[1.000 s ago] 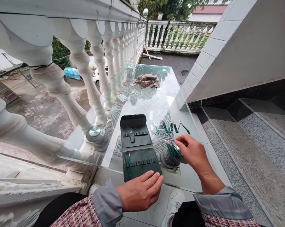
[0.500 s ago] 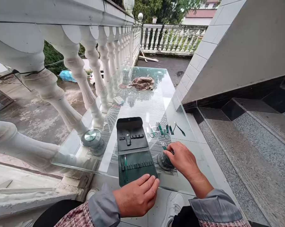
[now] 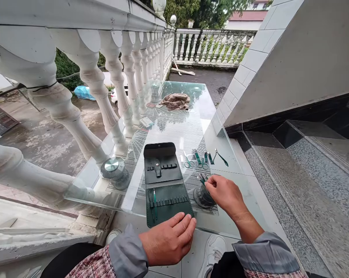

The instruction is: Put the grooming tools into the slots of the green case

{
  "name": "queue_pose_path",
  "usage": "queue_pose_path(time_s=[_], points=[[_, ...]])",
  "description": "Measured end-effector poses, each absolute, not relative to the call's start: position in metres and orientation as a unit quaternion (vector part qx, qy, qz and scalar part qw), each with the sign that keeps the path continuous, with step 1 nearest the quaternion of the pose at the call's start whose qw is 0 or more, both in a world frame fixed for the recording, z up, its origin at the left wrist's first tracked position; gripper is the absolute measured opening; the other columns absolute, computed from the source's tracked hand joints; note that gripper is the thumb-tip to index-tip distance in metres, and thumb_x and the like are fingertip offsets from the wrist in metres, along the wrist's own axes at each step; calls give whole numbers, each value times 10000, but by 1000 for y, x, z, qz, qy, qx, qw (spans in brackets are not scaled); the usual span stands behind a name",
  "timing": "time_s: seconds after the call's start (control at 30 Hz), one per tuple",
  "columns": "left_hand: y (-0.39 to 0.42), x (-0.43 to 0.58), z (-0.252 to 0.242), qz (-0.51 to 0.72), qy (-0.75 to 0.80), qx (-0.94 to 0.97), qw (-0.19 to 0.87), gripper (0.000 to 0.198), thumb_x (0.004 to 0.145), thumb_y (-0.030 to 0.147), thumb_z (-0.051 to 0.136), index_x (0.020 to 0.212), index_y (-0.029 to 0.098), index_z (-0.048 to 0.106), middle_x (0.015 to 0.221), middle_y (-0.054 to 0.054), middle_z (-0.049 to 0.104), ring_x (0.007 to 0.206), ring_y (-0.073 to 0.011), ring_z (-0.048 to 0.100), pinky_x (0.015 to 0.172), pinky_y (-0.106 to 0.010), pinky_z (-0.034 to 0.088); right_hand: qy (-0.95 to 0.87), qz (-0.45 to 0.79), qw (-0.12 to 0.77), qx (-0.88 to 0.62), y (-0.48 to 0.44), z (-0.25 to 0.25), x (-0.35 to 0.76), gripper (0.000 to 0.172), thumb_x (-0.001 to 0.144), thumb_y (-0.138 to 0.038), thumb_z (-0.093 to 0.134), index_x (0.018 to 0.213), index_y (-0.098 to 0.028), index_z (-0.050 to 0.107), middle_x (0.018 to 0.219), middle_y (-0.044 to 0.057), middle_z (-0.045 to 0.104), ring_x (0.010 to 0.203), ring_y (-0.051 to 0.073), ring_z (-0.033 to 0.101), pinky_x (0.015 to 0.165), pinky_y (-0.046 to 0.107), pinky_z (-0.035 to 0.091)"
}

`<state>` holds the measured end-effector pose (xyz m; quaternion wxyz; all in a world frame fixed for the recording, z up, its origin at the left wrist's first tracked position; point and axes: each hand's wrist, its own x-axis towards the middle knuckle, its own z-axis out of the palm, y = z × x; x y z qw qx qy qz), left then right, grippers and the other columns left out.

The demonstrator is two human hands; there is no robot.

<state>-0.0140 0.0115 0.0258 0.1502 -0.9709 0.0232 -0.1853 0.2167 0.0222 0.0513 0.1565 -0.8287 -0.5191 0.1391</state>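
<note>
A dark green manicure case (image 3: 165, 210) lies unfolded on the glass table, with slim green-handled tools (image 3: 154, 204) in the loops at its left side. My left hand (image 3: 171, 239) rests by the case's near right corner, fingers stretched out and holding nothing. To the right of the case, my right hand (image 3: 228, 195) pinches at a small cluster of green-and-silver tools (image 3: 202, 178); what sits between the fingertips is hidden. Behind it lie small scissors (image 3: 188, 163), green nail clippers (image 3: 196, 156) and cuticle nippers (image 3: 221, 157).
The glass table (image 3: 162, 135) stands on round legs, one with a metal cap (image 3: 113, 165). Further back are a crumpled cloth (image 3: 176, 102) and a small box (image 3: 146, 122). A white balustrade (image 3: 89, 83) runs along the left; stone steps (image 3: 304, 173) rise at the right.
My right hand has shifted slightly right and down, showing more of the small tools beside its fingertips. My left hand stays at the case's corner. The camera view has moved slightly.
</note>
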Motion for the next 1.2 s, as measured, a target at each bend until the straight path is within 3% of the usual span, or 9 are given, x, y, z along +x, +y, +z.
queue_pose_path(time_s=[0.13,0.2,0.3,0.47,0.63,0.87,1.07,1.2], points=[[12,-14,27,-190,23,-969,155,263,886,198,452,1018,91,653,1198,-163,577,1096,-276,555,939,-415,455,-427,339,353,-761,21,52,222,201,682,-394,573,701,-194,564,600,-14,570,499,102,442,479,243,315],[12,-14,29,-187,28,-969,157,264,884,193,448,1016,91,653,1194,-165,577,1087,-280,560,930,-417,458,-369,441,435,-694,21,52,220,331,623,-425,648,832,-175,586,632,-12,589,466,83,434,432,227,320],[11,-15,30,-181,32,-970,160,265,881,187,444,1017,89,650,1189,-171,578,1081,-278,563,926,-417,454,-312,520,482,-632,21,50,211,487,543,-409,748,923,-146,594,631,-10,594,452,64,442,411,207,346],[10,-15,30,-169,29,-971,167,295,894,202,421,1053,81,636,1197,-178,568,1081,-280,558,915,-417,451,-287,583,462,-603,23,46,190,431,519,-399,796,805,-152,589,637,-5,607,464,63,500,416,192,405],[9,-16,29,-165,28,-973,161,317,900,199,387,1056,79,636,1193,-183,568,1085,-279,552,911,-415,442,-319,588,442,-598,26,51,169,382,591,-474,737,675,-167,525,610,-10,605,491,71,539,452,187,448],[7,-16,24,-160,26,-975,150,332,901,201,375,1041,72,647,1193,-181,569,1075,-283,556,919,-423,428,-387,574,420,-587,34,54,134,358,621,-469,686,739,-179,514,643,-4,623,517,95,576,463,202,466],[7,-16,24,-141,34,-979,143,327,897,197,384,1056,73,641,1213,-196,556,1127,-315,526,938,-452,406,-428,565,401,-581,44,53,114,297,685,-469,592,717,-188,505,605,-8,608,511,104,571,481,225,468],[6,-16,23,-141,35,-981,128,314,890,184,393,1041,87,650,1188,-178,571,1116,-316,533,956,-473,388,-473,535,363,-599,51,51,106,244,716,-435,533,685,-193,514,514,-41,521,444,88,473,447,220,396]])
